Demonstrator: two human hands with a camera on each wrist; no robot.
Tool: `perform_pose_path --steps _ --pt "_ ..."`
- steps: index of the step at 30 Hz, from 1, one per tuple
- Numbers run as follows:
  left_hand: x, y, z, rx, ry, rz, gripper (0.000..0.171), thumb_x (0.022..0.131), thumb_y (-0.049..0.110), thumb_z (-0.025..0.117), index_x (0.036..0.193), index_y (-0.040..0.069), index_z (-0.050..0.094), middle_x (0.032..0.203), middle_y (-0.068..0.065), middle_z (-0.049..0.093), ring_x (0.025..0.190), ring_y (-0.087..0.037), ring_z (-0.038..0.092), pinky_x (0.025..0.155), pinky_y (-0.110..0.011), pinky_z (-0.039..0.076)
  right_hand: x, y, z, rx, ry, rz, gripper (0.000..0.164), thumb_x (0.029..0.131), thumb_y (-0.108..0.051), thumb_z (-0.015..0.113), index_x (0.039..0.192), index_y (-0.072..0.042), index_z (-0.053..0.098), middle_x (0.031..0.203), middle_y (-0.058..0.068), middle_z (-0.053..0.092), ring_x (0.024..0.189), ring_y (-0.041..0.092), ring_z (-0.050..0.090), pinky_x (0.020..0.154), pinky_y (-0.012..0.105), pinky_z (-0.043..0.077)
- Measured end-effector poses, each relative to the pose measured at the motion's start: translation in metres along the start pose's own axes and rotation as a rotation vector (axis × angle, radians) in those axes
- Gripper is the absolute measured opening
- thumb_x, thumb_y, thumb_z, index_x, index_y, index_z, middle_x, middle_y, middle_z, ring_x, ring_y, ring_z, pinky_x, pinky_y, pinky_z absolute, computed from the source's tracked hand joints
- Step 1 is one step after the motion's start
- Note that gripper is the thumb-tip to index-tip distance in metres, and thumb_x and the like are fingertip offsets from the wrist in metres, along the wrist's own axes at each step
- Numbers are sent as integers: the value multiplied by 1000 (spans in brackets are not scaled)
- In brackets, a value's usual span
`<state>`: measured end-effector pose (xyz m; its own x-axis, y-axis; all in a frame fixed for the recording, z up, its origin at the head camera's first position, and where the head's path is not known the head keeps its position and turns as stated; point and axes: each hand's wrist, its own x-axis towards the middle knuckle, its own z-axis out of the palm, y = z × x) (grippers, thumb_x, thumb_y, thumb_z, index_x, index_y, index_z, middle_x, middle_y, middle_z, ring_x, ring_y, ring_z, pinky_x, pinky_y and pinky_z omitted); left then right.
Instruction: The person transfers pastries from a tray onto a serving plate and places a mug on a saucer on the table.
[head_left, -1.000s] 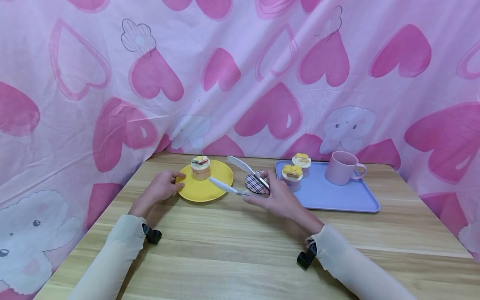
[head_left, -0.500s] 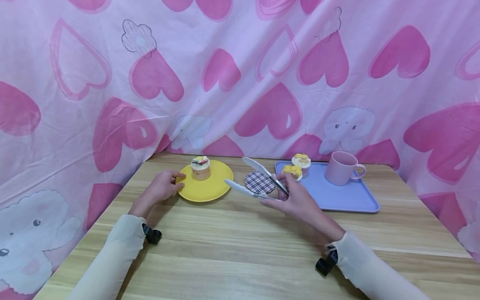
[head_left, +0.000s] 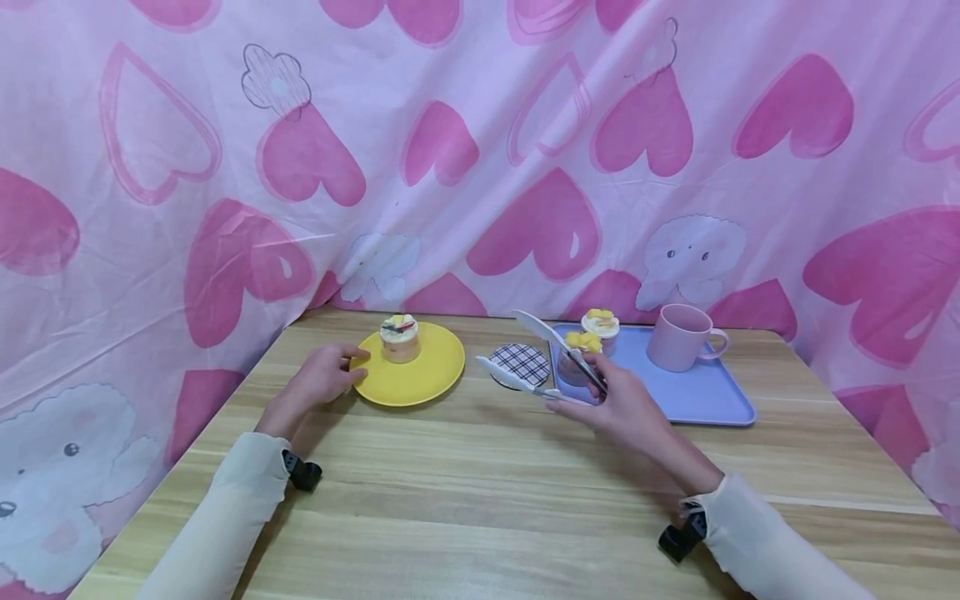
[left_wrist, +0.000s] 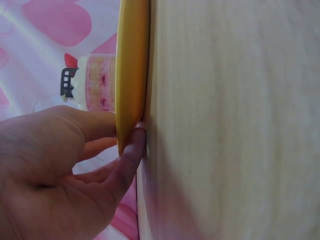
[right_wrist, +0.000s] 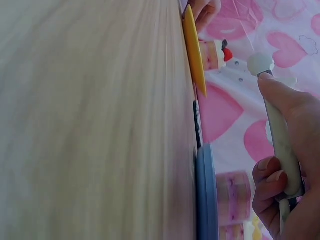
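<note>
My left hand [head_left: 321,377] pinches the left rim of a yellow plate [head_left: 420,390], one digit over the edge and another under it in the left wrist view. On the plate stands a small cake cup [head_left: 401,343] with cream and a red-and-dark topping. A pair of white-tipped tongs [head_left: 537,325] is gripped in my right hand [head_left: 628,410]. Their arms are spread, pointing left, with nothing between the tips. In the head view they overlap the left edge of a blue tray [head_left: 701,404]. The nearer yellow-topped cake cup [right_wrist: 233,197] on this tray is partly hidden behind tongs and hand.
Behind it on the tray stands another yellow-topped cake cup [head_left: 602,332], and a pink mug [head_left: 677,340] is to their right. A round checked coaster [head_left: 527,360] lies between plate and tray. A pink heart-patterned cloth [head_left: 534,225] hangs behind the table.
My right hand has moved right with the tongs, away from the plate and past the coaster to the tray's left side. The left hand stays at the plate's rim.
</note>
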<state>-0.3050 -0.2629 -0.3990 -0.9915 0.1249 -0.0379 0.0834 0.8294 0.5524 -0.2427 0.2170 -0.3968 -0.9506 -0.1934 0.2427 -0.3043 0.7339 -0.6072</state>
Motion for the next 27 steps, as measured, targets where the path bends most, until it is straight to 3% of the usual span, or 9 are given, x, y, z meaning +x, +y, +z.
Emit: perform_pose_path --steps 7,11,19,27 --pt "-1 -1 1 3 4 20 42 105 13 67 144 -4 65 147 -31 63 125 -38 66 102 -48 63 -5 13 -14 11 4 63 91 78 -76 84 139 -15 55 89 10 57 72 22 54 53 29 43" --pt "-2 0 0 0 1 21 42 105 13 67 144 -4 65 149 -31 62 127 -39 66 103 -49 62 -7 20 -19 1 25 63 88 79 -76 83 138 -16 55 88 6 55 73 21 52 54 28 42" --pt "-2 0 0 3 3 19 43 106 14 67 145 -3 64 148 -31 62 126 -39 66 103 -49 62 -9 29 -27 4 71 36 75 84 -67 85 132 -17 59 86 5 61 67 19 54 52 28 43" --pt "-1 0 1 0 3 2 43 106 14 66 146 -2 64 149 -30 62 124 -36 66 101 -47 63 -15 40 -38 -18 80 65 69 85 -68 83 120 -13 61 89 5 62 70 22 56 52 28 45"
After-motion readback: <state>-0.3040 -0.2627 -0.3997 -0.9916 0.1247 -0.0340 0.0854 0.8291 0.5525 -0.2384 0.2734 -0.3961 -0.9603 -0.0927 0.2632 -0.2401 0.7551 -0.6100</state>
